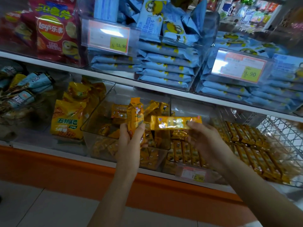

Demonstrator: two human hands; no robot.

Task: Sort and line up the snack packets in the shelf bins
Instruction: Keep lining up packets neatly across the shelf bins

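My left hand (129,141) grips an upright stack of orange snack packets (135,117) in front of the lower shelf. My right hand (203,138) pinches one orange packet (173,122) by its right end and holds it level, its left end close to the stack. Behind both hands stands a clear bin (101,112) with loose orange packets (118,112) lying at odd angles. To the right, orange packets (249,145) lie in neat rows in another clear bin.
Yellow bags (67,120) fill the bin to the left. The upper shelf holds bins of blue Minion packets (165,66) and a red Lay's bag (54,30). A price tag (193,173) hangs on the lower bin's front. A wire basket (282,133) sits far right.
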